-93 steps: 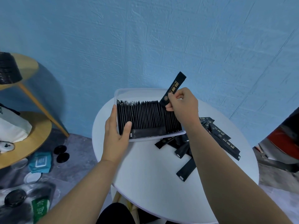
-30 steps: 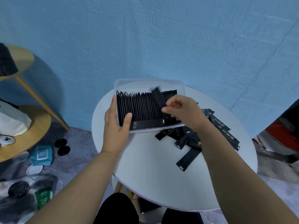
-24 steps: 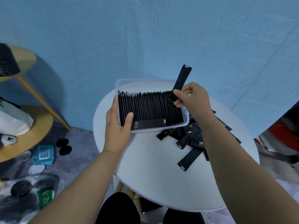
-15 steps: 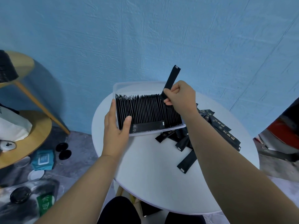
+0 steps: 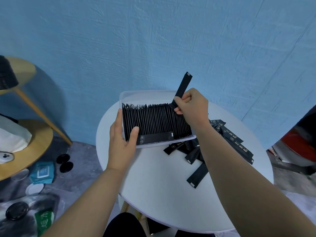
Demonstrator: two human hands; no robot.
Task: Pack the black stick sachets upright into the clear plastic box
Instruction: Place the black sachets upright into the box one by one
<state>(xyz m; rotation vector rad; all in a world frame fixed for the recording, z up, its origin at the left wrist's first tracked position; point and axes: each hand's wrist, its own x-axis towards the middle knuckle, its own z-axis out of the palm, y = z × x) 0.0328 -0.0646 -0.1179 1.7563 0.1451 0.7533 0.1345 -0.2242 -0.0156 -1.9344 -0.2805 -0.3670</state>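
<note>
Currently, the fingers [image 5: 181, 100] of our right hand [image 5: 192, 108] pinch one sachet [image 5: 183, 84] tilted over the right end of the clear plastic box [image 5: 145, 93], our left hand [image 5: 121, 142] gripping its left corner; forcing entry into the tight row [image 5: 153, 120] may buckle neighbours.

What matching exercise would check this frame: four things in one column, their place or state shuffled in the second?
Column A
1. left hand
2. right hand
3. loose sachets
4. packed sachets

Column B
a. lie flat on the white table
b. stand in a row inside the clear plastic box
c. grips the box's near left corner
d. pinches a single sachet above the row

Pairs: 1-c, 2-d, 3-a, 4-b
</note>
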